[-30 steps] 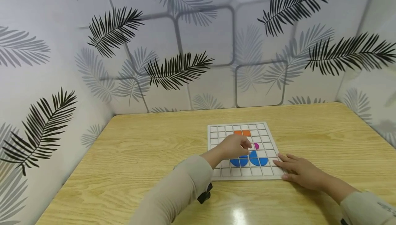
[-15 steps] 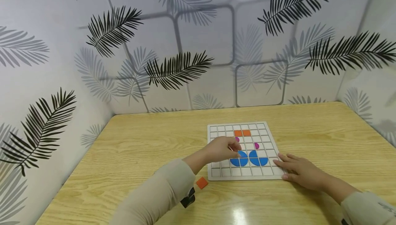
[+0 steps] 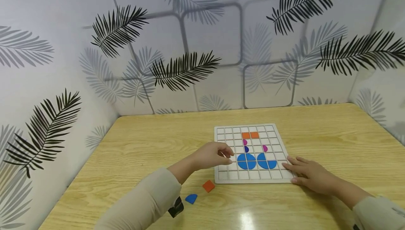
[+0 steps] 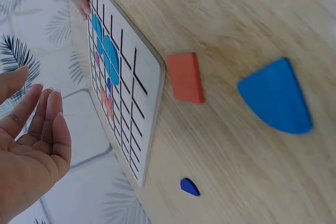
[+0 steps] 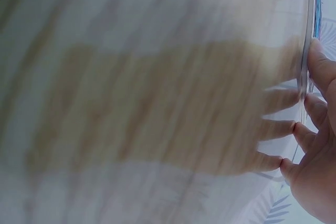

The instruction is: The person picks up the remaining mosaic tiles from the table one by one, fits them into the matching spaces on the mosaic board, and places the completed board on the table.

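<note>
My left hand (image 3: 212, 156) hovers over the left part of a white grid board (image 3: 225, 176), fingers loosely bent with nothing between them; the left wrist view shows the same empty fingers (image 4: 44, 124). On the right, my right hand (image 3: 316, 176) rests its fingers at the board's right edge. The board carries orange squares (image 3: 254, 134), magenta half-circles (image 3: 265, 148), a dark blue half-circle (image 3: 246, 149), a full blue circle (image 3: 246, 161) and a three-quarter blue circle (image 3: 267, 164).
A loose orange square tile (image 3: 209, 186) and a blue quarter-circle tile (image 3: 191, 198) lie on the wooden table (image 3: 158, 138), left of the board's near corner. The left wrist view also shows a small dark blue piece (image 4: 189, 186) there. A patterned wall (image 3: 218, 85) stands behind.
My left hand has drawn back leftward from the middle of the board. A dark blue half-circle now shows below the left magenta one, and loose tiles are uncovered. The right hand stays put.
</note>
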Demonstrator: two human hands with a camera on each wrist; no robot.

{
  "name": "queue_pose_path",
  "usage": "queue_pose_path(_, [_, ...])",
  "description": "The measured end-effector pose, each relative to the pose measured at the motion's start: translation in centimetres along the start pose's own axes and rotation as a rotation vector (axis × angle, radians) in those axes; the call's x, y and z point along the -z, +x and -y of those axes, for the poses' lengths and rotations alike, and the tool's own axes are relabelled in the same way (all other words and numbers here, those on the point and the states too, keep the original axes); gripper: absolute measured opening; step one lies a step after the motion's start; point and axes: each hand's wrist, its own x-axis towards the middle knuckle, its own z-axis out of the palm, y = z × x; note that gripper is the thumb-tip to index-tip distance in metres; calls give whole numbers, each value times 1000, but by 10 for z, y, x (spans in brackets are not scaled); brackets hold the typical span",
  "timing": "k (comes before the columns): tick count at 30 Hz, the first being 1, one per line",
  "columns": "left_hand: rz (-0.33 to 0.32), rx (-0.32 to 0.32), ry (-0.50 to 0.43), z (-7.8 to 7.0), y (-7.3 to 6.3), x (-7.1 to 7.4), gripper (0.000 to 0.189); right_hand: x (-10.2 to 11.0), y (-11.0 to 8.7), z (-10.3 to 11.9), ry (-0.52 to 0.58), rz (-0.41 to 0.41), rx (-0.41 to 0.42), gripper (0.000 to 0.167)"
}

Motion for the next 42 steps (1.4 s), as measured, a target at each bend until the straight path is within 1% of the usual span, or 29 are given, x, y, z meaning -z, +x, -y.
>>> queue_pose_path(6, [-17, 28, -56, 13, -19, 6, 20, -1, 0, -1, 1, -2, 4, 47])
queue_pose_path(15, [-50, 50, -56, 32, -51, 15, 23, 1, 0, 1, 13, 8, -8, 48])
queue_pose_path(21, [-56, 120, -71, 41, -72, 21, 26, 3, 2, 3, 12, 15, -13, 48])
queue_pose_path(26, [-27, 176, -77, 48, -87, 24, 29, 2, 4, 2, -2, 16, -16, 48])
queue_pose_path(30, [-13, 193, -72, 52, -94, 23, 30, 1, 3, 1, -11, 11, -13, 48])
queue_pose_path(35, [-2, 194, -52, 58, -99, 19, 28, 0, 1, 1, -7, 5, -21, 48])
queue_pose_path(40, [14, 189, -27, 61, -101, 13, 30, 0, 0, 1, 12, 17, -37, 49])
queue_pose_path(42, [17, 189, -3, 62, -101, 10, 31, 0, 0, 1, 16, 20, -41, 50])
